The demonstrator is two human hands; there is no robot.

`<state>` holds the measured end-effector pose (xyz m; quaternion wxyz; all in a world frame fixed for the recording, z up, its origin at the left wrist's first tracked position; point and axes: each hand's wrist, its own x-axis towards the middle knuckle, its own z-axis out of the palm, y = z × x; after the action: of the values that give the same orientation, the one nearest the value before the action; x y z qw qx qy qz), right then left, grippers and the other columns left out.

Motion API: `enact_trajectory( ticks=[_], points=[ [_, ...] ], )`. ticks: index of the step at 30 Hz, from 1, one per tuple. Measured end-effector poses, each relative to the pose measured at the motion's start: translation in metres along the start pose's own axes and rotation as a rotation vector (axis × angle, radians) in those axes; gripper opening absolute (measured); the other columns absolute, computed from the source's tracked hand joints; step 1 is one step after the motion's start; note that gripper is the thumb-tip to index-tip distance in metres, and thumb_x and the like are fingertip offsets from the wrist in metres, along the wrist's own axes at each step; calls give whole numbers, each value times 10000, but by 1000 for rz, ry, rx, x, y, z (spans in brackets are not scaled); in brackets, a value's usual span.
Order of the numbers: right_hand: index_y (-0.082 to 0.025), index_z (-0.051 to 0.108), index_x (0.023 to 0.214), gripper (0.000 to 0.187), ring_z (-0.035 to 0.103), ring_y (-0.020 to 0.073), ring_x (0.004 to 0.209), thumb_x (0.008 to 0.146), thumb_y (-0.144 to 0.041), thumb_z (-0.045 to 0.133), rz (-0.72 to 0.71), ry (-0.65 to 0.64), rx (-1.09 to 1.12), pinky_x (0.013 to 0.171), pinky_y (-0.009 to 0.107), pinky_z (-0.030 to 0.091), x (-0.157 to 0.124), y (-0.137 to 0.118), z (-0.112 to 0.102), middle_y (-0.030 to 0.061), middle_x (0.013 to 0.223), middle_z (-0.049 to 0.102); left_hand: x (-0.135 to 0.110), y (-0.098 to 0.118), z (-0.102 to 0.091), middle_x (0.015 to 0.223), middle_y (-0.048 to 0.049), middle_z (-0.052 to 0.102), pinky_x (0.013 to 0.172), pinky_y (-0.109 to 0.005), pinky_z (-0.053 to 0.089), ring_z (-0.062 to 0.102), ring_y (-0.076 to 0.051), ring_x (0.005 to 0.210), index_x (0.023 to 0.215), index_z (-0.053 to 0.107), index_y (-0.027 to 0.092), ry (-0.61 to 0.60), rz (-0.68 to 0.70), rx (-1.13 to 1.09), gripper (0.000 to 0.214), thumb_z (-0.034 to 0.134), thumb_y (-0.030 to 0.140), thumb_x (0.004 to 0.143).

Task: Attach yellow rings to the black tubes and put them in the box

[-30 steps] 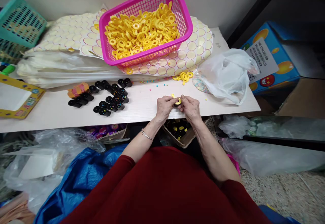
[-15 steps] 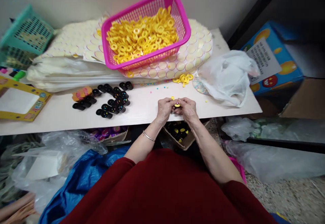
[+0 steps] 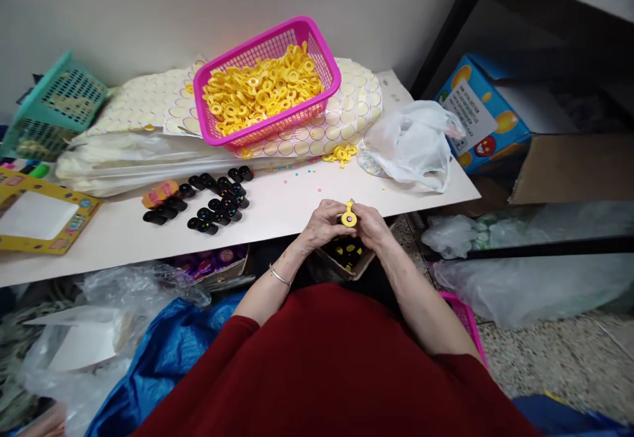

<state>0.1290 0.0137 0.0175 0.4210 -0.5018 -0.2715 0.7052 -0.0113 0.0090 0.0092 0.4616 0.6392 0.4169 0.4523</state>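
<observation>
Close to the table's front edge, my left hand (image 3: 323, 226) and my right hand (image 3: 371, 226) meet around a small yellow ring piece (image 3: 349, 208) with a short tab. The fingers of both hands are closed on it from either side. Its ring end faces up, with a small pinkish dot in a dark centre. Whether a black part sits beneath the ring is hidden by my fingers. Several more yellow ring pieces (image 3: 341, 154) lie in a little pile behind my hands. Tiny coloured bits are scattered on the tabletop (image 3: 277, 209).
A pink basket (image 3: 200, 110) full of yellow ring pieces rests on printed sheets (image 3: 354, 97). Several black cylinders (image 3: 218, 206) stand at left, by an orange piece (image 3: 161, 194). A white plastic bag (image 3: 411, 143) lies at right. Below my hands is an open box (image 3: 354, 268).
My hands have come slightly back toward the table's edge, and the yellow ring piece now shows more fully between my fingers. The head view has shifted; the piles look unchanged.
</observation>
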Motion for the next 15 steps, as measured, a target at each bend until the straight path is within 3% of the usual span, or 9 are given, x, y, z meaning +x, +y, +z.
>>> enact_trajectory(
  ticks=[2, 4, 8, 15],
  points=[
    [-167, 555, 687, 450, 430, 63, 397, 598, -557, 762, 87, -106, 16, 327, 185, 323, -1, -5, -7, -57, 508, 516, -2, 4, -2, 886, -61, 638, 950, -406, 404, 502, -216, 987, 900, 733, 209, -95, 56, 21, 457, 809, 505, 561],
    [-169, 569, 716, 465, 481, 71, 451, 570, -553, 787, 143, -239, 44, 383, 192, 406, -3, -11, -15, -56, 554, 548, -3, 7, -4, 893, -69, 632, 983, -423, 383, 485, -225, 1019, 925, 728, 201, -159, 95, 52, 456, 769, 529, 612],
    [-150, 626, 779, 504, 575, 100, 568, 485, -490, 853, 133, -428, -12, 535, 242, 516, -12, -18, -28, -30, 663, 620, -4, 10, -6, 884, -71, 642, 1030, -449, 341, 458, -236, 1069, 961, 718, 207, -251, 122, 155, 395, 703, 510, 709],
    [-141, 660, 794, 399, 550, 76, 580, 444, -183, 846, 102, -466, -158, 542, 189, 433, -17, -20, -40, -37, 664, 626, -4, 6, 3, 894, -66, 652, 1035, -445, 344, 457, -244, 1091, 984, 712, 206, -347, 224, 295, 349, 699, 451, 734]
  ],
)
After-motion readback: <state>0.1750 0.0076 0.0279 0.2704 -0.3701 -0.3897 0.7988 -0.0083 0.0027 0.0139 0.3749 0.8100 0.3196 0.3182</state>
